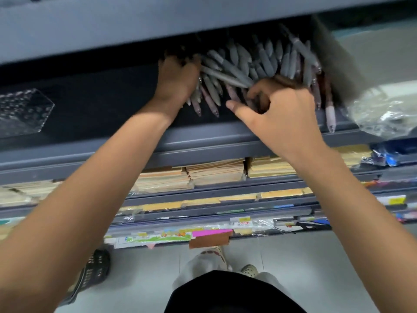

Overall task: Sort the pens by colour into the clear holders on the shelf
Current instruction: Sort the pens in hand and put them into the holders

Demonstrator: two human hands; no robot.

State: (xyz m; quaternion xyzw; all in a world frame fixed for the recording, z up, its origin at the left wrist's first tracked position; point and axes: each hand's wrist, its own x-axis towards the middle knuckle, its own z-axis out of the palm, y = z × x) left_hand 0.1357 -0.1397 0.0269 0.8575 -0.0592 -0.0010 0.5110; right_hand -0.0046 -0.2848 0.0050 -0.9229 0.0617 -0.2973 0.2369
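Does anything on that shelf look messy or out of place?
Yes. The pens lie in a criss-crossed heap, not in the clear holder, and one white-gripped pen juts out to the shelf edge.

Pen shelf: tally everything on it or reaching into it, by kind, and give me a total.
hands: 2, left hand and right hand
clear holder: 1
crumpled plastic bag: 1
pen heap: 1, single pens too blurred to count
Total: 5
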